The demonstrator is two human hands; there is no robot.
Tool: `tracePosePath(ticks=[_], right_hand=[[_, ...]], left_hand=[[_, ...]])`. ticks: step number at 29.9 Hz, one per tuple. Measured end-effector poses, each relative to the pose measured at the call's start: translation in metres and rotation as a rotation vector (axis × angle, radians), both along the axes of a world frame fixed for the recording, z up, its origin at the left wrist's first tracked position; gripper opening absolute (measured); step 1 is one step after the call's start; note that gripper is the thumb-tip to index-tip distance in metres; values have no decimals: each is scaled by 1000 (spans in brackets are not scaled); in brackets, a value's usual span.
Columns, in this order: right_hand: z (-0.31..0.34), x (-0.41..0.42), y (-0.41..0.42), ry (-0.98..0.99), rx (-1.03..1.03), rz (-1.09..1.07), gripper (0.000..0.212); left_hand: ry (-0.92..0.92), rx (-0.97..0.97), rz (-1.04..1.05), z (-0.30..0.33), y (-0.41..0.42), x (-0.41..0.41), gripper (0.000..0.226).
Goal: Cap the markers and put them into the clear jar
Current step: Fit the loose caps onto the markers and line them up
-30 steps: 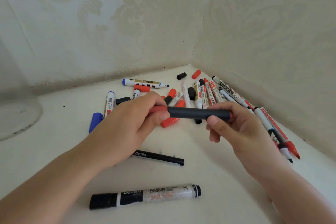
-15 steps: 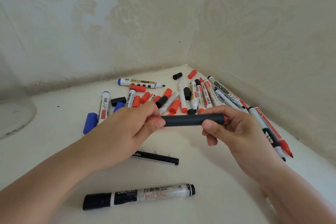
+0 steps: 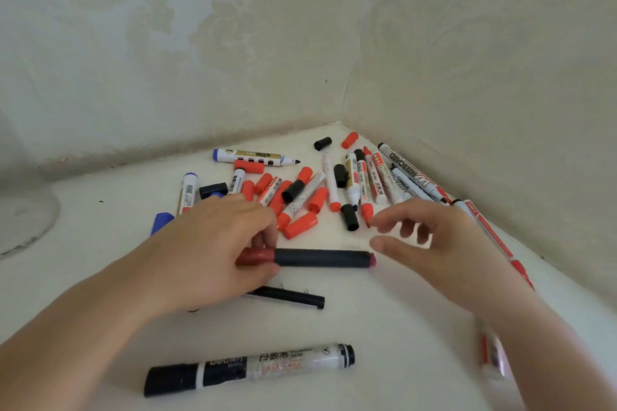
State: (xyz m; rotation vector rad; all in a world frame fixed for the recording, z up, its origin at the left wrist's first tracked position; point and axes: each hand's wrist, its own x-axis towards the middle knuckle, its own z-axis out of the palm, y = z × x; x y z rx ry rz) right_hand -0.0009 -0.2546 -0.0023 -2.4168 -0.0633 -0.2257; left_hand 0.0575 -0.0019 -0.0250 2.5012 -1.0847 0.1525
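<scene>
Fingers of the left hand (image 3: 213, 253) pinch the red cap end of a dark-barrelled marker (image 3: 320, 258), level above the white bench (image 3: 384, 327). Right hand (image 3: 434, 243) hangs open just beside its far end. Best carry it leftward to the clear jar (image 3: 26, 220), whose smooth, rounded wall barely shows.

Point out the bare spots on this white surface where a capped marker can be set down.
Bare: the strip between the thin black pen and the big black-capped marker, and the left stretch between the blue cap and the jar base. Crowded: the back corner heap of markers and red caps, and along the right wall.
</scene>
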Motion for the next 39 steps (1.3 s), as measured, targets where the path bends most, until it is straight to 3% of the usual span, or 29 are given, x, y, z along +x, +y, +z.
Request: tracePosePath(ticks=[3, 6, 9, 13, 17, 24, 31, 35, 39], right_hand=[[17, -6, -32, -28, 116, -249, 7], [24, -16, -55, 224, 50, -386, 17], [20, -21, -61, 424, -133, -382, 23], [20, -26, -56, 513, -246, -360, 31], [12, -20, -36, 421, -434, -244, 33], [-1, -7, 1, 248, -331, 72, 17], [0, -9, 1, 126, -120, 31, 23], [-1, -6, 0, 52, -40, 1, 25], [-4, -3, 3, 48, -7, -15, 37]], left_hand=[[-8, 48, -14, -7, 2, 5, 27], [-25, -8, 23, -14, 1, 8, 52], [-9, -37, -20, -16, -5, 7, 40], [-23, -40, -80, -17, -16, 1, 31], [-14, -43, -79, -21, -18, 2, 30], [-37, -86, -71, -18, -30, -1, 39], [-56, -124, -32, -9, -42, -8, 37], [-46, -151, 77, -4, -38, -7, 26], [-53, -129, 205, -3, -32, -1, 28]])
